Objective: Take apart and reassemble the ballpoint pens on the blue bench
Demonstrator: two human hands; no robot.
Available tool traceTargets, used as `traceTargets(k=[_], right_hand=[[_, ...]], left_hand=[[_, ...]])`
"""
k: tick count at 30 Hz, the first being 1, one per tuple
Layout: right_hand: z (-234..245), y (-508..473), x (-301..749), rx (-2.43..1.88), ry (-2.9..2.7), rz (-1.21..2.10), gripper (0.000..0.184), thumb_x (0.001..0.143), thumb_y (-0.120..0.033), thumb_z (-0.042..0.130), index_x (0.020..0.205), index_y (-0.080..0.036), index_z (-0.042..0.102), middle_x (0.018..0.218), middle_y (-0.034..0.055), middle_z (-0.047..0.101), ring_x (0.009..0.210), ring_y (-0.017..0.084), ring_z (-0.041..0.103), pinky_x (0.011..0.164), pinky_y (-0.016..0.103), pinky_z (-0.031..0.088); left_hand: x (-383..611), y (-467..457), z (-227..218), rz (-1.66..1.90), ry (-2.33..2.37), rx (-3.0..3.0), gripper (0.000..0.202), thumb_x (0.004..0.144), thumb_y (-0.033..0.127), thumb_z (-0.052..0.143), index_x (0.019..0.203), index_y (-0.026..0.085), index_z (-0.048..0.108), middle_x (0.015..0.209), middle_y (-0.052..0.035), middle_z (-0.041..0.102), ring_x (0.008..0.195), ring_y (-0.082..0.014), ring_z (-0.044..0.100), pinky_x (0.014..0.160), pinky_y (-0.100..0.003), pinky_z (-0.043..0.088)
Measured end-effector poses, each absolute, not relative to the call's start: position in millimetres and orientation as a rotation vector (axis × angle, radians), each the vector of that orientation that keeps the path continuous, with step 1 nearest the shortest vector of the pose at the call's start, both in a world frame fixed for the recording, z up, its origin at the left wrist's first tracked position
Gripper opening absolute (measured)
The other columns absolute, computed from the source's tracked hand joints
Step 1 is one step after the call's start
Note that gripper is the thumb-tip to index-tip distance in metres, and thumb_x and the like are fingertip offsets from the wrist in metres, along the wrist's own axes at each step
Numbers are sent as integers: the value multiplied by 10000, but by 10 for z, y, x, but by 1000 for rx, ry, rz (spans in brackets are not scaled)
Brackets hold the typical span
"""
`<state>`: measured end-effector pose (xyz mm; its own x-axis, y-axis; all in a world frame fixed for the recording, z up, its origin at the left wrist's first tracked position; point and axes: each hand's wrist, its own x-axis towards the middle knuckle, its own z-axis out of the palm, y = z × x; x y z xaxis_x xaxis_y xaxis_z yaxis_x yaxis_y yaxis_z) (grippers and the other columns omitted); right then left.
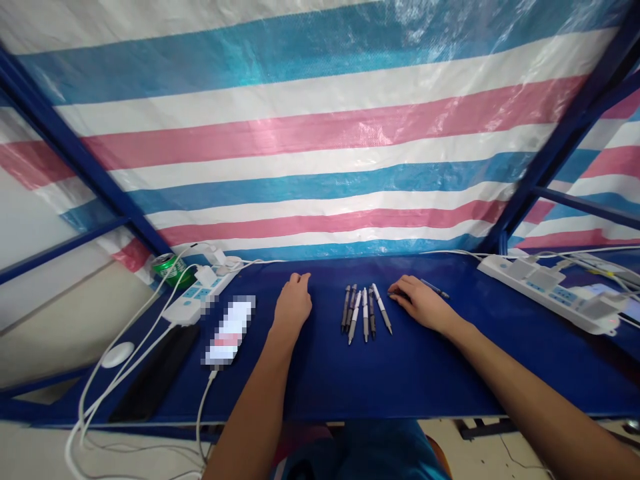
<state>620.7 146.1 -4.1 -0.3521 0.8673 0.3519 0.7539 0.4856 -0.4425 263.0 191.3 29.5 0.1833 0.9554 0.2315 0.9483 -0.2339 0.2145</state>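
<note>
Several pens (364,312) lie side by side in a row on the blue table (350,373), grey and white barrels pointing away from me. My left hand (293,305) rests on the table left of the row, fingers loosely curled, with nothing in it. My right hand (419,301) lies palm down right of the row, its fingers closed over a dark pen (434,289) whose end sticks out to the right. Neither hand touches the row of pens.
A phone (230,331) on a white cable lies at the left, beside a white power strip (200,297) and a green can (170,268). A second power strip (550,290) with plugs sits at the right. A striped tarp (320,133) hangs behind the table.
</note>
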Motion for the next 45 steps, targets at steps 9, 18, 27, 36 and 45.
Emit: traceTargets(k=[9, 18, 27, 36, 45], right_hand=[[81, 1665, 6070, -1212, -1726, 792, 307, 1002, -493, 628, 1162, -237, 686, 924, 60, 733, 766, 219, 712, 733, 383, 589], [256, 1810, 5696, -973, -1538, 1030, 404, 817, -486, 860, 1117, -238, 754, 1101, 78, 796, 996, 237, 746, 836, 364, 601], [137, 1659, 5602, -928, -1472, 1023, 435, 817, -493, 863, 1160, -251, 748, 1104, 75, 794, 1050, 245, 747, 957, 417, 603], [167, 1594, 5652, -923, -1531, 1082, 447, 835, -462, 850, 1208, -253, 719, 1127, 77, 792, 1021, 233, 750, 926, 398, 607], [103, 1556, 5534, -889, -1469, 1117, 433, 814, -453, 865, 1174, -264, 717, 1104, 69, 801, 1043, 248, 763, 961, 418, 602]], left_hand=[[2669, 2066, 129, 1041, 1589, 2113, 376, 918, 78, 586, 1263, 200, 674, 1333, -131, 601, 858, -192, 725, 934, -407, 594], [2974, 1918, 270, 1114, 983, 1484, 454, 796, 385, 852, 1147, 187, 643, 1375, -140, 649, 876, -193, 751, 573, -217, 536], [3064, 1887, 179, 1073, 825, 1590, 373, 759, 333, 894, 1026, 163, 695, 1298, -129, 667, 949, -175, 729, 875, -322, 603], [3098, 1837, 179, 988, 799, 1564, 393, 757, 326, 904, 1051, 172, 695, 1064, -77, 748, 925, -189, 741, 882, -335, 593], [3107, 1824, 192, 987, 865, 1469, 426, 742, 394, 927, 1042, 173, 721, 1047, -102, 801, 995, -260, 776, 920, -391, 606]])
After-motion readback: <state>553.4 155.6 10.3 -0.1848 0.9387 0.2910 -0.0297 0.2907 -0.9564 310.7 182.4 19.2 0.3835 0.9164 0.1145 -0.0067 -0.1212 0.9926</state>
